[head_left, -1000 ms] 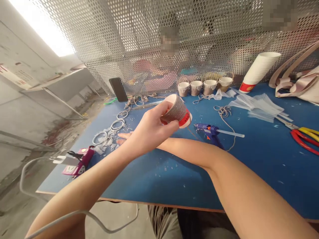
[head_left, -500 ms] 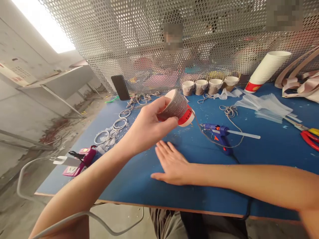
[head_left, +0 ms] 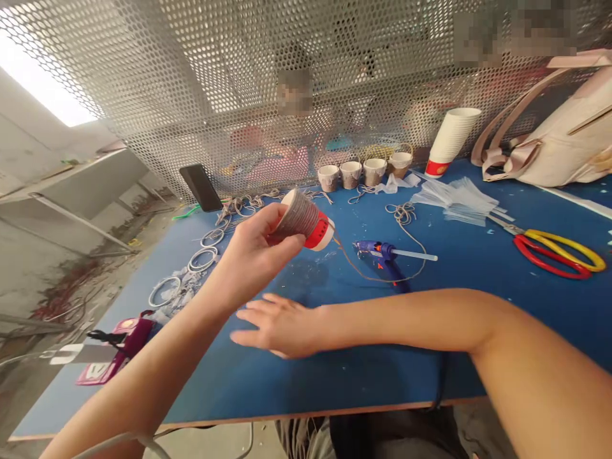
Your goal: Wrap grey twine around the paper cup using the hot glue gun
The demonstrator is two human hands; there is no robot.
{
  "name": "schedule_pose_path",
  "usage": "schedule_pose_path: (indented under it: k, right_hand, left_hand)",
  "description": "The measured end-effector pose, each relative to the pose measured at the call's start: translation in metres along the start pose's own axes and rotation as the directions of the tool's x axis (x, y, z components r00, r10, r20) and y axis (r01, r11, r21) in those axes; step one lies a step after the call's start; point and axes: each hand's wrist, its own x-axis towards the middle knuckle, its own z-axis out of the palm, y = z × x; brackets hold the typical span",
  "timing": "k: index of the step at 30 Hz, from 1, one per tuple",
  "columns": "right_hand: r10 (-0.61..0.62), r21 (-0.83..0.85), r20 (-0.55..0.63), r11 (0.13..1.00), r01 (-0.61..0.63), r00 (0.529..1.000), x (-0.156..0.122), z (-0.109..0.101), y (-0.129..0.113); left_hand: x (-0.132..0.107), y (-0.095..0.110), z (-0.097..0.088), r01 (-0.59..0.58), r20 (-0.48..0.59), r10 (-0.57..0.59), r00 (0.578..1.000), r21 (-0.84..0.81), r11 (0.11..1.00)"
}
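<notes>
My left hand (head_left: 261, 248) grips a paper cup (head_left: 306, 220) tilted on its side above the table, its mouth toward the upper left. Grey cord is wound round much of the cup; a red printed band and white rim show at the lower end. A loose strand of cord (head_left: 356, 269) trails from the cup to a small tangle (head_left: 401, 213). Below and nearer me, my right hand (head_left: 282, 325) is palm down with its fingers spread, low over the blue table; whether it touches the surface I cannot tell. A blue glue gun (head_left: 380, 250) with a clear stick lies to the right.
Several cord-wrapped cups (head_left: 350, 175) line the mesh screen (head_left: 201, 95), near a cup stack (head_left: 452, 140). Clear glue sticks (head_left: 463, 201), scissors (head_left: 554, 252) and a bag (head_left: 549, 143) are right. Leftward are a phone (head_left: 201, 187), rings (head_left: 203, 259) and a magenta object (head_left: 127, 338).
The view has swung right, bringing the scissors and bag further in. My right hand has slid left across the table, fingers more spread. My left hand still holds the cup.
</notes>
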Motion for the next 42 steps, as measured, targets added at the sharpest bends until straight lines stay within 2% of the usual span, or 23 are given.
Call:
schedule_pose_path:
  k: [3, 5, 6, 8, 10, 12, 14, 15, 18, 21, 25, 28, 30, 32, 35, 37, 42]
  right_hand:
    - [-0.068, 0.031, -0.073, 0.997, 0.071, 0.995, -0.068, -0.003, -0.004]
    - [-0.002, 0.079, -0.233, 0.997, 0.021, 0.972, -0.114, -0.012, -0.005]
    - [0.078, 0.12, -0.306, 0.992, -0.043, 0.949, -0.134, -0.018, -0.004]
    - [0.269, 0.163, -0.461, 0.962, -0.217, 0.846, -0.17, -0.03, 0.0]
    - [0.47, 0.172, -0.52, 0.875, -0.452, 0.713, -0.195, -0.04, 0.009]
    - [0.675, 0.208, -0.47, 0.71, -0.672, 0.568, -0.206, -0.046, 0.021]
    - [0.828, 0.275, -0.34, 0.54, -0.795, 0.445, -0.203, -0.049, 0.034]
    - [0.872, 0.306, -0.26, 0.481, -0.822, 0.413, -0.198, -0.049, 0.04]
    - [0.924, 0.366, -0.096, 0.379, -0.85, 0.371, -0.174, -0.048, 0.056]
    - [0.938, 0.438, -0.07, 0.336, -0.834, 0.34, -0.159, -0.045, 0.065]
    - [0.945, 0.601, -0.064, 0.294, -0.743, 0.322, -0.163, -0.044, 0.065]
    - [0.937, 0.821, 0.044, 0.164, -0.547, 0.346, -0.171, -0.047, 0.054]
    - [0.917, 0.875, 0.102, 0.101, -0.473, 0.386, -0.174, -0.05, 0.045]
    - [0.904, 0.862, 0.079, 0.149, -0.484, 0.42, -0.173, -0.051, 0.036]
    - [0.875, 0.824, -0.056, 0.312, -0.473, 0.481, -0.171, -0.05, 0.028]
    - [0.855, 0.784, -0.124, 0.396, -0.479, 0.504, -0.17, -0.048, 0.025]
    - [0.826, 0.75, -0.177, 0.465, -0.47, 0.535, -0.167, -0.04, 0.023]
  left_hand:
    - [0.001, -0.008, 0.004, 0.025, 0.041, -0.024, 0.999, -0.039, 0.999]
    - [0.0, -0.015, 0.006, 0.059, 0.075, -0.056, 0.996, -0.045, 0.997]
    - [-0.001, -0.018, 0.008, 0.084, 0.09, -0.079, 0.993, -0.044, 0.996]
    - [-0.001, -0.024, 0.012, 0.142, 0.108, -0.136, 0.985, -0.043, 0.989]
    - [-0.001, -0.03, 0.017, 0.191, 0.119, -0.185, 0.976, -0.043, 0.981]
    - [0.001, -0.034, 0.025, 0.222, 0.131, -0.214, 0.968, -0.051, 0.974]
    - [0.002, -0.037, 0.033, 0.244, 0.154, -0.233, 0.96, -0.055, 0.968]
    - [0.003, -0.037, 0.037, 0.251, 0.17, -0.238, 0.956, -0.057, 0.966]
    - [0.003, -0.038, 0.049, 0.27, 0.229, -0.252, 0.94, -0.053, 0.961]
    - [0.0, -0.038, 0.057, 0.314, 0.254, -0.293, 0.922, -0.048, 0.948]
    - [-0.005, -0.043, 0.062, 0.351, 0.261, -0.313, 0.913, -0.116, 0.929]
    - [-0.008, -0.05, 0.063, 0.379, 0.228, -0.343, 0.911, -0.138, 0.915]
    - [-0.01, -0.055, 0.062, 0.385, 0.204, -0.357, 0.912, -0.123, 0.915]
    - [-0.012, -0.06, 0.061, 0.387, 0.207, -0.362, 0.909, -0.093, 0.918]
    - [-0.013, -0.066, 0.061, 0.371, 0.189, -0.357, 0.915, -0.042, 0.928]
    - [-0.015, -0.069, 0.061, 0.352, 0.147, -0.347, 0.926, -0.009, 0.936]
    - [-0.016, -0.069, 0.062, 0.306, 0.113, -0.311, 0.944, 0.059, 0.95]
